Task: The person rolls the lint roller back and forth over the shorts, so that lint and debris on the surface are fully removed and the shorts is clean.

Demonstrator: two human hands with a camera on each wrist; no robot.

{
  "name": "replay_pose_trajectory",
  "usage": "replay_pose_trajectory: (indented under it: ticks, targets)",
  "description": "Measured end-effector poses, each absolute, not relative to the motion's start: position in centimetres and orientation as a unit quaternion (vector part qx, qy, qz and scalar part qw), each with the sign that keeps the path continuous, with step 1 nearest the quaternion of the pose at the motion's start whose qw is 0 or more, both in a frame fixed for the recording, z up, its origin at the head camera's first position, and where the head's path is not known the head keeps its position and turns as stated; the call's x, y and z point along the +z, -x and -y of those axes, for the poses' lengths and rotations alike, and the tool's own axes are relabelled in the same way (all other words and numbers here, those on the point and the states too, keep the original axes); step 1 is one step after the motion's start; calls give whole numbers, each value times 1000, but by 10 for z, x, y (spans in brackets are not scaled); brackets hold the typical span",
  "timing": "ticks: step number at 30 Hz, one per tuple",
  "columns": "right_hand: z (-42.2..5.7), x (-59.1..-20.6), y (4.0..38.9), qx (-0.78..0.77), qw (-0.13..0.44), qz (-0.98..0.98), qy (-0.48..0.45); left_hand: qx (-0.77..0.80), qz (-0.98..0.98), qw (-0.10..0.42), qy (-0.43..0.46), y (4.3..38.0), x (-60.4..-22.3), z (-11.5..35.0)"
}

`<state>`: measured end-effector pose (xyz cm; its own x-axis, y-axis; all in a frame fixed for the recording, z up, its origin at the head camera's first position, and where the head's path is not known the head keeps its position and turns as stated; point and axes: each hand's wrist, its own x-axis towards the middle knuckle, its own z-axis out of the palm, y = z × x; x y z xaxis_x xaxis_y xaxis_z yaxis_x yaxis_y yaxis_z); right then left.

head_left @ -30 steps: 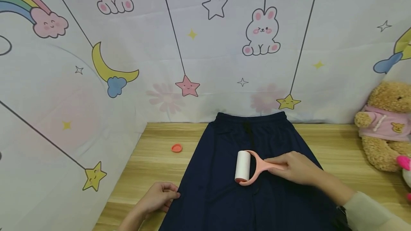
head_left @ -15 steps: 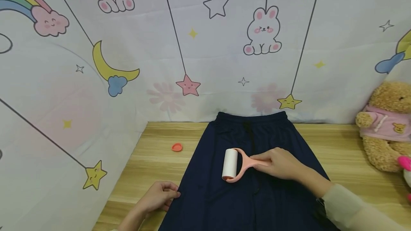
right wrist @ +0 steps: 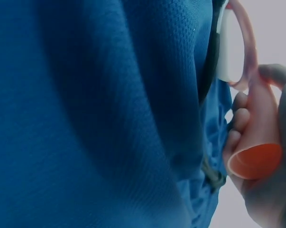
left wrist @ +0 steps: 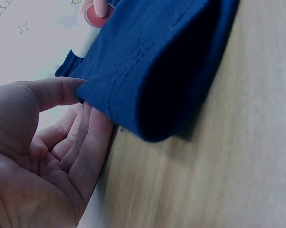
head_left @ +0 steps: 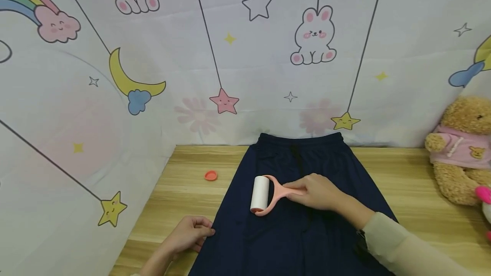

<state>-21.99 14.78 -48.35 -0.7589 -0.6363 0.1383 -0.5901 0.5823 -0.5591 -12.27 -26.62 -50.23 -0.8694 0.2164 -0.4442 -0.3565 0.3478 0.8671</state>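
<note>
Navy shorts (head_left: 276,242) with an elastic waistband and a dark drawstring lie flat on the wooden table. My right hand (head_left: 316,193) grips the pink handle of a lint roller (head_left: 260,194), whose white roll lies over the left half of the shorts. In the right wrist view the fingers wrap the handle (right wrist: 260,114), its hollow orange end facing the camera. At the left edge of the shorts, my left hand (head_left: 190,233) pinches the fabric between thumb and fingers. The left wrist view shows that pinch beside the gaping leg opening (left wrist: 180,80).
A small orange-red round cap (head_left: 211,176) sits on the wooden table (head_left: 184,161) left of the shorts. At the right edge a teddy bear (head_left: 462,152) in a pink top sits beside a partly cut-off pink and white toy (head_left: 485,199). A printed cloth (head_left: 276,54) hangs behind.
My right hand has moved the lint roller leftward across the shorts, from near the middle to the left half. The left hand keeps its pinch in the same place.
</note>
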Motion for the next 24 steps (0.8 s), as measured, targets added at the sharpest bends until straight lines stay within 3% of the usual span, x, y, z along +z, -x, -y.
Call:
replay_pose_trajectory:
  ticks: [17,24]
  targets:
    - [-133,-481,229,-316,65,-887,331,573,-778,255,44,123,-504,267]
    - [-131,-486,230,-324,51,-890,316,572,-779,253,43,123,-504,267]
